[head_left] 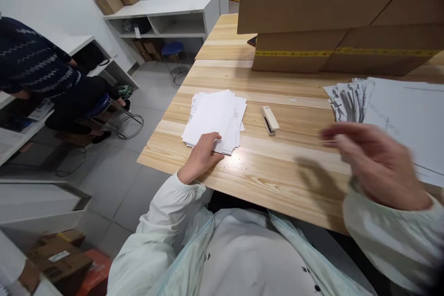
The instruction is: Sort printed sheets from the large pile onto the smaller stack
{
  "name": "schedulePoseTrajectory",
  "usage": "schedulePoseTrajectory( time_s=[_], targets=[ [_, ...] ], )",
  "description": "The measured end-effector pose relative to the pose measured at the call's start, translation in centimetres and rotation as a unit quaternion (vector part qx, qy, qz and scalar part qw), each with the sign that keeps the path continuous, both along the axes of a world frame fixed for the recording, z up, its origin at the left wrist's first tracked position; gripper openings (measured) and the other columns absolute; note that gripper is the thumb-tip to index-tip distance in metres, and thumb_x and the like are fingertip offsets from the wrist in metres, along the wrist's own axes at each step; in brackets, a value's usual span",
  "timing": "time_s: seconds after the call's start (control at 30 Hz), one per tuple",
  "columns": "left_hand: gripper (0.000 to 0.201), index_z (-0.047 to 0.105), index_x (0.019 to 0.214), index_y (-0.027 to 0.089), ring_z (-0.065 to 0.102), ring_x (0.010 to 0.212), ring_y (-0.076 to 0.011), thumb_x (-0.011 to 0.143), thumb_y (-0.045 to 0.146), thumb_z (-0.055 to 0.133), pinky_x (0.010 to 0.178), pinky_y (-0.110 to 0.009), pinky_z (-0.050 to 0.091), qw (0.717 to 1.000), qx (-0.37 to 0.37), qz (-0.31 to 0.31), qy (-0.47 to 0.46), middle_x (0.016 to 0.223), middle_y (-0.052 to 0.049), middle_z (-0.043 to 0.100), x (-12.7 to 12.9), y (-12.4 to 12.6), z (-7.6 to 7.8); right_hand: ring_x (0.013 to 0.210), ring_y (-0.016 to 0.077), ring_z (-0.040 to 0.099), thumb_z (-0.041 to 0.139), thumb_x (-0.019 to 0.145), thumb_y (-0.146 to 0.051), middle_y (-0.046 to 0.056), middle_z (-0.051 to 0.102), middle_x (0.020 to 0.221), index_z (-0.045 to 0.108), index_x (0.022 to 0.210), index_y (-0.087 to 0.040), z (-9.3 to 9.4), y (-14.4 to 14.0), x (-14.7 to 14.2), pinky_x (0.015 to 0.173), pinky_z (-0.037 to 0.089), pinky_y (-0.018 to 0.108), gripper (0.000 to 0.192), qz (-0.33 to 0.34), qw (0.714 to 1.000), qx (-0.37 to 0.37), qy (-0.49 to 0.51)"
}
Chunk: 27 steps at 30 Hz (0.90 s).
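My left hand (pixel 204 155) rests at the front edge of a small stack of white papers (pixel 210 113). Its curled fingers lie on top and the thumb is against the near edge. To the right of that stack lies a cream stapler (pixel 269 120) on the wooden table. My right hand (pixel 376 162) hovers above the table's right side, smeared by motion. Its fingers point left, and whether anything is between the fingertips cannot be made out. Just beyond it lies a larger pile of papers (pixel 398 108), with dark-printed sheets fanned at the left end.
Large cardboard boxes (pixel 294 48) stand at the back of the table (pixel 215 74), a dark object beside them. Left of the table, a person (pixel 38 64) sits on a stool. White shelves (pixel 166 7) and a blue stool (pixel 172 48) are behind; cartons (pixel 60 259) lie lower left.
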<state>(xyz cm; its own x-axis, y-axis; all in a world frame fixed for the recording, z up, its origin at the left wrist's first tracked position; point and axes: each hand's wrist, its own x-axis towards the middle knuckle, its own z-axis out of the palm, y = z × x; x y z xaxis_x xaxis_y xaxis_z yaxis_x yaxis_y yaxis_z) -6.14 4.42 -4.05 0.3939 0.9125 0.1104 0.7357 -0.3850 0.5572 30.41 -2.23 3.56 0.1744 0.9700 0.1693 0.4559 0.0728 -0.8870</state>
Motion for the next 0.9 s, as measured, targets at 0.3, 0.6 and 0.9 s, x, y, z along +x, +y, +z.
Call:
schedulePoseTrajectory(
  time_s=[0.3,0.6,0.9],
  targets=[
    [0.035,0.056,0.117,0.018,0.059,0.112,-0.0244,0.083,0.021,0.066,0.097,-0.040,0.049,1.000,-0.010,0.023,-0.016,0.118,-0.009,0.065,-0.3,0.6,0.3,0.087,0.0152,0.073,0.068,0.087,-0.015,0.012,0.074,0.099,0.064,0.100,-0.014,-3.4,9.8,-15.4,0.094,0.059,0.032,0.013,0.181,0.837,-0.358,0.373],
    [0.035,0.052,0.116,0.014,0.051,0.111,-0.0301,0.082,0.008,0.051,0.095,-0.044,0.046,0.982,0.035,0.035,0.183,0.116,-0.015,0.060,3.0,0.9,0.7,0.079,0.0134,0.073,0.065,0.085,-0.004,0.011,0.073,0.095,0.063,0.104,-0.012,-4.9,10.3,-16.3,0.074,0.062,0.023,0.021,0.116,0.820,-0.383,0.409],
    [0.041,0.052,0.115,0.017,0.057,0.098,-0.0266,0.081,-0.003,0.041,0.083,-0.038,0.045,0.984,0.040,0.043,0.168,0.105,-0.012,0.066,2.6,1.1,0.8,0.082,0.0143,0.072,0.063,0.086,-0.004,0.009,0.074,0.085,0.066,0.093,-0.014,-5.8,10.8,-16.7,0.074,0.062,0.023,0.013,0.116,0.832,-0.354,0.411]
  ],
)
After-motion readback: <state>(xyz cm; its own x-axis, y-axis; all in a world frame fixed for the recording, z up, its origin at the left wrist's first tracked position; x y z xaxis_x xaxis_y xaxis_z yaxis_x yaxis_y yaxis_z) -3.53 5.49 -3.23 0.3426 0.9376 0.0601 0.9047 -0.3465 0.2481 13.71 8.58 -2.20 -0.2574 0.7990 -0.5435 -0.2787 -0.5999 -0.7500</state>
